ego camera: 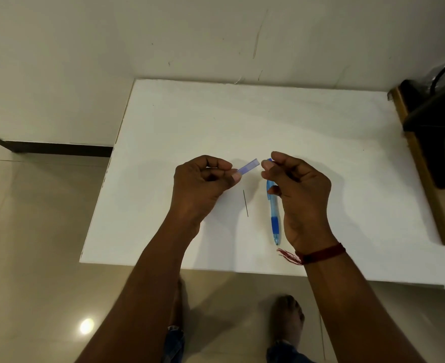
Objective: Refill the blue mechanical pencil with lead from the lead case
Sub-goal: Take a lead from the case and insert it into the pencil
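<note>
My left hand pinches one end of the small translucent purple lead case between thumb and forefinger, with the case pointing right and slightly up. My right hand is just right of the case's free end, thumb and forefinger tips almost touching it. Its fingers curl around the upper part of the blue mechanical pencil. The pencil's top end shows above the thumb, and its tip points toward me near my wrist. A single thin dark lead lies loose on the white table between my hands.
The table's left and front edges drop to a tiled floor. A dark wooden piece of furniture stands against the table's right side. A wall runs along the back edge. My feet show below the front edge.
</note>
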